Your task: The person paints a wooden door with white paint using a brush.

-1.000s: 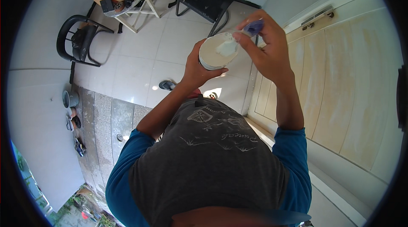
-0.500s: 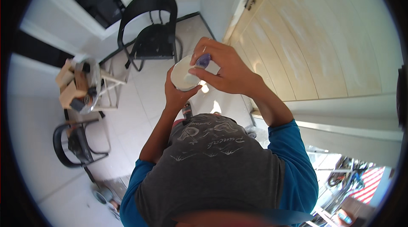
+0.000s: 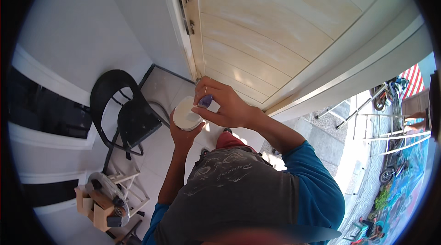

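Note:
My left hand (image 3: 184,137) is wrapped round a round white tub (image 3: 182,112) and holds it up in front of my chest, its open top facing me. My right hand (image 3: 232,107) is closed on a short purple-handled tool (image 3: 206,101) over the tub's right side. The tool's lower end looks pale and dips inside the rim; its exact kind is hard to make out. Pale material coats the inside of the tub. Beyond my hands rises a cream panelled door (image 3: 262,33) with whitish streaks across its boards.
A black chair (image 3: 138,121) stands by the wall on my left. Behind it, a small table (image 3: 112,183) carries wooden blocks and other items. The door has a metal handle (image 3: 186,14). To the right lie a paved outdoor area (image 3: 317,144) and a white metal frame (image 3: 390,141).
My view has turned right, bringing the door to the upper middle and more of the outdoors into sight. Both hands keep their holds on the tub and the purple-handled tool.

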A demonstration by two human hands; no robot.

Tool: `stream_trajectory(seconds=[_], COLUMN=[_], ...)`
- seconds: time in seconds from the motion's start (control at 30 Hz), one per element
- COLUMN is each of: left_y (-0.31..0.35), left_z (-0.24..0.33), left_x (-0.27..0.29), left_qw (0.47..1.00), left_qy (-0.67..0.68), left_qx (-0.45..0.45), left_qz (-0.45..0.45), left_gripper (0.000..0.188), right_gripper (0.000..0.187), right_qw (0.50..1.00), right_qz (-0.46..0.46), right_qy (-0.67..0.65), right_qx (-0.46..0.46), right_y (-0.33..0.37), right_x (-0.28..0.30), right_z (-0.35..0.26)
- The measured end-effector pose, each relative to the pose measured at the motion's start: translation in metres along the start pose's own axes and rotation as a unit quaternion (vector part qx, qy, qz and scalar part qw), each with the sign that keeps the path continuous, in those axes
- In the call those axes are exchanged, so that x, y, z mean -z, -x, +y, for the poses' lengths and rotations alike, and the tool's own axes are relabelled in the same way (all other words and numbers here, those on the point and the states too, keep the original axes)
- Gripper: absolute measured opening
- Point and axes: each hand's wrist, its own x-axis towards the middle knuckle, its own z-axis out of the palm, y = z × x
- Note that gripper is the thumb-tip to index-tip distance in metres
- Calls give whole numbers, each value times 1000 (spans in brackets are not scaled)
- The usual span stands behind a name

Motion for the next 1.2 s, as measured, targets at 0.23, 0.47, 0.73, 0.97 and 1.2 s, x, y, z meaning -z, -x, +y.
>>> stream_trajectory(seconds=[0.23,0.47,0.73,0.97,1.2], left_y=[-59,-117,-171,-244,-347], left_z=[-18,-32,-53,-77,-95], left_x=[-40,-80,-115,-123,-120], left_qw=[994,989,980,967,943], left_qy=[28,17,87,82,99], left_qx=[-17,-38,-9,-12,-39], left_qz=[-102,-143,-178,-241,-316], left_gripper=[85,83,84,88,89], right_gripper=[16,16,15,20,26], right_qw=[997,960,932,849,782], right_qz=[48,57,253,424,541], right_qy=[53,65,16,-32,-168], right_qx=[-30,-267,-260,-313,-260], right_y=[1,-7,-8,-31,-80], right_x=[48,100,102,107,106], right_z=[23,26,77,128,187])
